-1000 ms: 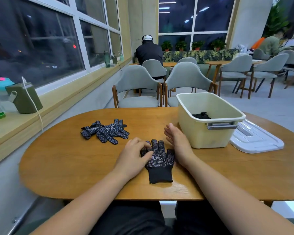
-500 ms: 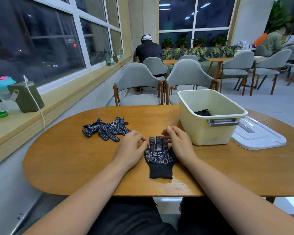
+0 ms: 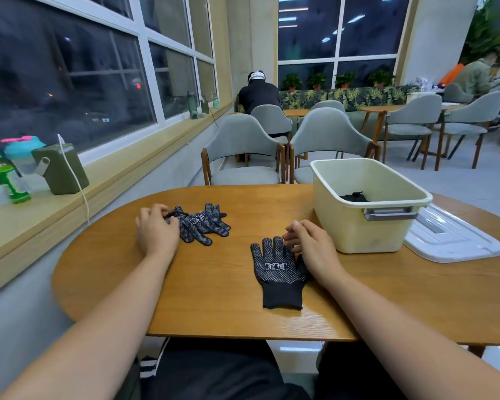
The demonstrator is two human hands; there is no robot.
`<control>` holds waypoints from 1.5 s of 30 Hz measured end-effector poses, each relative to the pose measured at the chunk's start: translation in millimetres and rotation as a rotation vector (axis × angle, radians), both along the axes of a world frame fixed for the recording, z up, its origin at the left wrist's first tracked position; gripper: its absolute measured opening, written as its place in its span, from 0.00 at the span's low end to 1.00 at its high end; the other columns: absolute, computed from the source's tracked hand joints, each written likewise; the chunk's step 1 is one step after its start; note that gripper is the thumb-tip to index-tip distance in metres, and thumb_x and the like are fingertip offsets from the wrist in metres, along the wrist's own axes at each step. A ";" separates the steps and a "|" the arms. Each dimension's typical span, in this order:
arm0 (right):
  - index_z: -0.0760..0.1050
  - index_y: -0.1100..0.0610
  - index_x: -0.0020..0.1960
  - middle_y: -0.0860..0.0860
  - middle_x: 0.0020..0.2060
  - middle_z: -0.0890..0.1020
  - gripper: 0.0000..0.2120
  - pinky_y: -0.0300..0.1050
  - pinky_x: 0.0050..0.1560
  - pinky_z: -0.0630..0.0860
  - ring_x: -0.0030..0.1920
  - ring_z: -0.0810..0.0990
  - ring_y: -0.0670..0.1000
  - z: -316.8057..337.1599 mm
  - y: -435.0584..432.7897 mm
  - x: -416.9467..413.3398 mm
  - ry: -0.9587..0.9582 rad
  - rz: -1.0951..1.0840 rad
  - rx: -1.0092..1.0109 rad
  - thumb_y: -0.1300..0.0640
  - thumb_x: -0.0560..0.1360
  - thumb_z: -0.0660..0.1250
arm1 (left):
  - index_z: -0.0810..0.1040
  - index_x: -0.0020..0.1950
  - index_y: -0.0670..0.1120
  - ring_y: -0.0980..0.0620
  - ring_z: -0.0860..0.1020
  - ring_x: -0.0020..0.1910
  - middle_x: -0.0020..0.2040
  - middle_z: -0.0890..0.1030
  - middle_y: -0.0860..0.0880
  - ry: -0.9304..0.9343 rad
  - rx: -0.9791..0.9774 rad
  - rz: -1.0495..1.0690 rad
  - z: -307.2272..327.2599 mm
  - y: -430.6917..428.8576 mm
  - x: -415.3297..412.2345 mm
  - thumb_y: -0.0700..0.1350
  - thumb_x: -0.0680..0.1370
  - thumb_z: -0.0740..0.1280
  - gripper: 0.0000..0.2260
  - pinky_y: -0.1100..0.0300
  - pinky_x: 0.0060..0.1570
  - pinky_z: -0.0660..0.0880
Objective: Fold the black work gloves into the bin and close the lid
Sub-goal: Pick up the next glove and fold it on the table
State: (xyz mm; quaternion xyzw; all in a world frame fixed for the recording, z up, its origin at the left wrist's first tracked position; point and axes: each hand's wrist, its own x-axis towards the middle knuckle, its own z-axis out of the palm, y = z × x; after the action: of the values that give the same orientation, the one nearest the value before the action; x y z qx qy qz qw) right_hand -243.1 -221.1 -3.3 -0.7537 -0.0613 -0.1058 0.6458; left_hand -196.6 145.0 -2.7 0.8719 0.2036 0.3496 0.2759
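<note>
Left hand (image 3: 156, 232) curled, fingertips pinching the edge of the loose glove pile (image 3: 202, 225), probably to draw the next one over; right hand (image 3: 311, 249) loosely bent, fingers resting on the flat glove (image 3: 279, 272), pinning it for folding. Knit black fabric, white grip dots, palm up, just beside the cream plastic bin (image 3: 370, 229). Dark folded glove already inside; white ribbed lid (image 3: 456, 241) lying beyond the bin, not yet fitted.

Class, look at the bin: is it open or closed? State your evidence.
Open. The bin has no lid on its rim, so dark gloves show inside; the white lid lies flat on the table to its right.
</note>
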 end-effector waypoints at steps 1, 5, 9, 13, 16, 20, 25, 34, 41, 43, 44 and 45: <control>0.83 0.55 0.51 0.54 0.44 0.88 0.15 0.52 0.49 0.83 0.47 0.88 0.53 -1.5 0.1 -0.3 0.003 0.001 -0.001 0.50 0.88 0.62 | 0.79 0.62 0.50 0.40 0.72 0.66 0.65 0.76 0.45 0.024 -0.014 0.049 -1.5 8.2 0.5 0.47 0.80 0.72 0.12 0.44 0.63 0.72; 0.83 0.55 0.51 0.54 0.43 0.89 0.15 0.53 0.47 0.82 0.46 0.88 0.54 -1.8 1.1 2.3 0.007 -0.003 -0.013 0.50 0.87 0.62 | 0.72 0.71 0.45 0.35 0.75 0.69 0.69 0.78 0.40 0.082 -0.244 0.149 -2.8 30.5 5.1 0.53 0.81 0.70 0.22 0.40 0.69 0.71; 0.83 0.56 0.51 0.54 0.43 0.89 0.15 0.49 0.45 0.82 0.46 0.88 0.54 -1.6 1.3 2.2 0.012 -0.004 -0.028 0.50 0.88 0.62 | 0.82 0.60 0.45 0.35 0.75 0.67 0.65 0.79 0.40 0.186 -0.224 0.152 -4.7 33.5 6.8 0.60 0.83 0.63 0.20 0.39 0.67 0.72; 0.83 0.57 0.52 0.54 0.43 0.89 0.16 0.48 0.46 0.81 0.47 0.88 0.55 0.7 0.2 -0.4 0.018 0.007 -0.045 0.49 0.88 0.61 | 0.84 0.52 0.52 0.38 0.76 0.66 0.63 0.79 0.44 0.216 -0.177 0.102 -3.9 27.3 1.6 0.62 0.80 0.69 0.15 0.41 0.68 0.71; 0.83 0.57 0.52 0.53 0.44 0.88 0.17 0.48 0.46 0.81 0.46 0.88 0.54 1.0 0.6 -1.0 0.019 0.008 -0.063 0.48 0.88 0.61 | 0.84 0.47 0.55 0.41 0.79 0.59 0.58 0.81 0.47 0.104 -0.204 0.027 -5.8 30.5 -0.6 0.55 0.80 0.70 0.06 0.45 0.61 0.76; 0.83 0.57 0.51 0.54 0.43 0.88 0.17 0.48 0.45 0.81 0.46 0.88 0.56 1.1 1.4 0.2 0.022 0.006 -0.048 0.49 0.88 0.61 | 0.82 0.49 0.52 0.46 0.80 0.50 0.51 0.84 0.52 -0.048 -0.285 -0.061 -2.5 27.2 -5.6 0.49 0.82 0.67 0.05 0.53 0.49 0.74; 0.83 0.56 0.51 0.54 0.44 0.88 0.17 0.49 0.46 0.81 0.46 0.88 0.55 1.6 1.3 -0.8 0.019 0.005 -0.060 0.48 0.88 0.61 | 0.79 0.45 0.53 0.45 0.80 0.55 0.51 0.81 0.50 0.070 -0.249 0.038 -3.9 28.4 -4.6 0.66 0.75 0.72 0.16 0.47 0.57 0.77; 0.83 0.56 0.51 0.53 0.43 0.88 0.17 0.49 0.46 0.81 0.45 0.88 0.53 1.9 1.1 -2.0 0.018 0.007 -0.058 0.48 0.88 0.61 | 0.82 0.44 0.55 0.45 0.81 0.53 0.50 0.82 0.53 0.080 -0.220 -0.041 -2.9 24.7 -10.1 0.54 0.78 0.75 0.06 0.48 0.52 0.79; 0.83 0.56 0.51 0.53 0.43 0.88 0.17 0.50 0.46 0.81 0.45 0.88 0.54 1.8 0.3 -3.2 0.010 0.010 -0.051 0.48 0.88 0.61 | 0.75 0.62 0.48 0.49 0.78 0.52 0.56 0.80 0.51 -0.211 -0.418 -0.055 14.6 9.3 -27.3 0.51 0.87 0.64 0.09 0.53 0.50 0.72; 0.83 0.56 0.51 0.53 0.44 0.88 0.17 0.51 0.47 0.81 0.46 0.88 0.54 2.3 -0.2 -2.7 0.008 0.011 -0.052 0.48 0.88 0.61 | 0.74 0.62 0.49 0.50 0.79 0.55 0.58 0.82 0.51 -0.274 -0.446 -0.091 17.9 4.0 -30.5 0.52 0.86 0.63 0.08 0.53 0.52 0.73; 0.83 0.56 0.52 0.53 0.44 0.88 0.17 0.52 0.47 0.82 0.46 0.87 0.54 1.8 0.7 -3.2 0.006 0.015 -0.058 0.48 0.88 0.61 | 0.73 0.60 0.50 0.49 0.81 0.56 0.57 0.84 0.51 -0.301 -0.460 -0.117 19.2 1.4 -34.0 0.52 0.86 0.64 0.07 0.52 0.53 0.75; 0.83 0.55 0.52 0.53 0.44 0.88 0.17 0.52 0.47 0.81 0.46 0.87 0.53 1.7 0.4 -3.0 0.000 0.013 -0.059 0.48 0.88 0.61 | 0.73 0.59 0.52 0.48 0.82 0.58 0.57 0.85 0.51 -0.326 -0.476 -0.156 21.6 -3.4 -35.0 0.52 0.85 0.65 0.06 0.50 0.55 0.78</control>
State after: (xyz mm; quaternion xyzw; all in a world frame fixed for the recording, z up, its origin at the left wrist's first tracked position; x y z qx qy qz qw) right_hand -246.1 -220.7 -1.6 -0.7721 -0.0693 -0.0995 0.6238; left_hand -231.6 141.7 18.9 0.7279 0.1654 0.4054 0.5277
